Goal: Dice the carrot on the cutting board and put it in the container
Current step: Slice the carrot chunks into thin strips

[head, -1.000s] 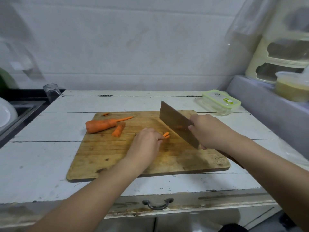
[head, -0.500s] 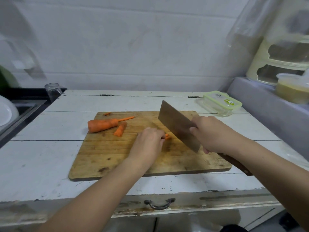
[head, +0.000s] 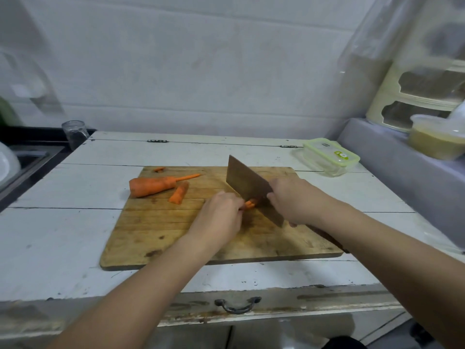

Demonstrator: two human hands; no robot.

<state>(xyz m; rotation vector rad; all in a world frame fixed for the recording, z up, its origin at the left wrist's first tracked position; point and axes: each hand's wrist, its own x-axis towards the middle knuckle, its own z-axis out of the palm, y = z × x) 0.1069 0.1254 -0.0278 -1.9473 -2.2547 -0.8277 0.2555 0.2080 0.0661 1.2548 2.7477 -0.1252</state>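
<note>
Left grip (head: 221, 215) is pinching carrot strips (head: 249, 204) mid cutting board (head: 176, 230); right grip (head: 293, 200) is holding the cleaver (head: 247, 186). Keeping fingertips curled back seems wise. Lidded container (head: 327, 157) is sitting far right.

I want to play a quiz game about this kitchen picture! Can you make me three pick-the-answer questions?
1. Where is the big carrot?
A. back left of the cutting board
B. in the container
C. in the sink

2. What colour is the rim of the container?
A. red
B. green
C. black

3. What is the right hand doing?
A. resting flat
B. holding a cup
C. gripping the cleaver

Answers: 1 A, it lies near the board's far left corner. 2 B, its lid edge is lime green. 3 C, fingers wrap the handle.
</note>
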